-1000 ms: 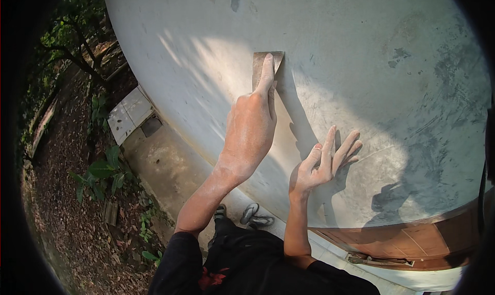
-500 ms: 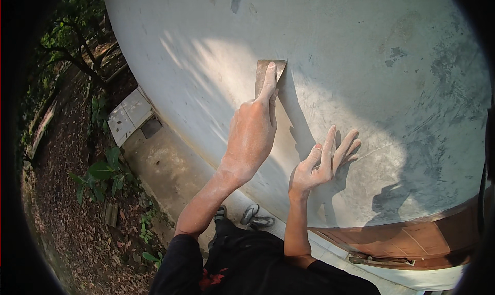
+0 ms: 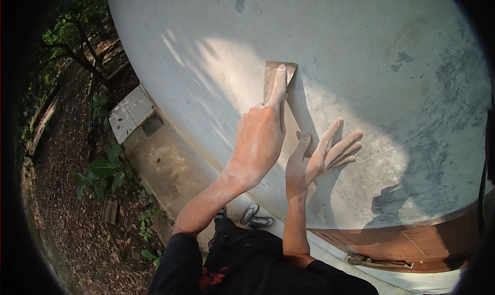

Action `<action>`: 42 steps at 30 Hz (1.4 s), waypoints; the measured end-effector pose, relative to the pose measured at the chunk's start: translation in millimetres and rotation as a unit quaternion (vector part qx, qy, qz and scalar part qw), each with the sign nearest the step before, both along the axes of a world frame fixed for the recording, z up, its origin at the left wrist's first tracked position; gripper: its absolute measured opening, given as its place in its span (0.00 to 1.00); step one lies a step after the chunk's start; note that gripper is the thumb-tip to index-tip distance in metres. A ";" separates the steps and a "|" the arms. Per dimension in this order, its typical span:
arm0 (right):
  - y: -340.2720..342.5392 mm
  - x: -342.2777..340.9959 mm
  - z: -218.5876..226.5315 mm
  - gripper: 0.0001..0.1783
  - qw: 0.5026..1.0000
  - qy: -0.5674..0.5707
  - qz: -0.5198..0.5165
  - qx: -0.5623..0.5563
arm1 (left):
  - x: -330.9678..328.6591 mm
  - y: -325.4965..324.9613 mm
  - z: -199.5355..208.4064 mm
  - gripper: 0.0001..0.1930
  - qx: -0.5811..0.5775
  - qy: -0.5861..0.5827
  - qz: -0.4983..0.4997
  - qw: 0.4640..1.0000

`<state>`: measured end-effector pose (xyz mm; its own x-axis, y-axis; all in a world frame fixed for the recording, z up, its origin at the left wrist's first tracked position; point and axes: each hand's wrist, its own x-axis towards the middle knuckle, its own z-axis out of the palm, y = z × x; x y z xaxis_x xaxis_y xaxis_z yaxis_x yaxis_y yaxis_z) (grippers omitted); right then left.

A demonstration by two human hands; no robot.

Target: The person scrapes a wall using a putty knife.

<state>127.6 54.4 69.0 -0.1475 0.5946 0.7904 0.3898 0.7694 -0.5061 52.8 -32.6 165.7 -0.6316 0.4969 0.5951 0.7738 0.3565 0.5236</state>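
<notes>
My left hand, coated in pale dust, is closed around a putty knife. One finger lies stretched along its metal blade, and the handle is hidden in my grip. The blade's wide far edge meets the grey plastered wall within a sunlit patch. Lower and to the right, my right hand is open, with dusty fingers spread and fingertips at or very near the wall. Nothing is in it. Both hands cast shadows on the plaster.
Dark smudges mark the wall at right. A brown wooden panel lies at lower right. Below are a concrete walkway, a pair of sandals and white tiles. Leafy plants and leaf-strewn soil fill the left.
My left hand and the putty knife have shifted slightly to the right along the wall. My right hand has turned a little, its thumb moving left and its fingers tilting rightward.
</notes>
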 end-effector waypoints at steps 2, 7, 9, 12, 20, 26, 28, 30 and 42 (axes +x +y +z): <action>1.3 0.9 -1.6 0.33 1.000 -0.005 0.011 -0.008 | -4.5 -0.9 2.2 0.32 0.004 -0.022 -0.017 1.000; -0.7 3.4 0.2 0.34 1.000 0.001 0.013 -0.015 | -1.5 -0.6 4.6 0.29 -0.007 0.003 0.001 1.000; -0.8 3.0 -0.7 0.34 1.000 0.008 0.021 -0.016 | -4.9 -0.6 0.2 0.30 0.016 0.011 -0.009 1.000; -0.4 3.4 -0.6 0.34 1.000 0.002 0.019 -0.017 | -12.4 1.8 12.9 0.32 0.056 0.014 -0.008 0.998; -1.6 1.2 2.4 0.33 0.999 0.021 0.024 -0.011 | -7.9 -3.0 10.8 0.31 0.028 -0.003 -0.034 0.999; -3.2 1.1 1.5 0.33 0.999 0.021 0.038 -0.008 | -5.9 -0.7 -8.6 0.30 0.016 0.006 -0.017 1.000; -1.3 1.9 1.2 0.34 0.999 0.015 0.029 -0.010 | -7.8 -2.9 7.7 0.31 0.029 0.007 -0.016 0.999; -0.4 3.9 1.7 0.34 1.000 0.009 0.020 -0.012 | -9.5 -6.2 33.2 0.32 0.011 -0.046 -0.020 0.999; -2.3 4.2 3.8 0.34 0.999 0.029 0.041 -0.002 | -5.1 -1.7 -5.7 0.32 0.013 0.028 -0.009 0.999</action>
<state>131.8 52.1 72.8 -0.1500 0.5864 0.7960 0.2965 0.7947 -0.5296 47.7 -34.3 160.0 -0.5882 0.4918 0.6419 0.8082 0.3292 0.4883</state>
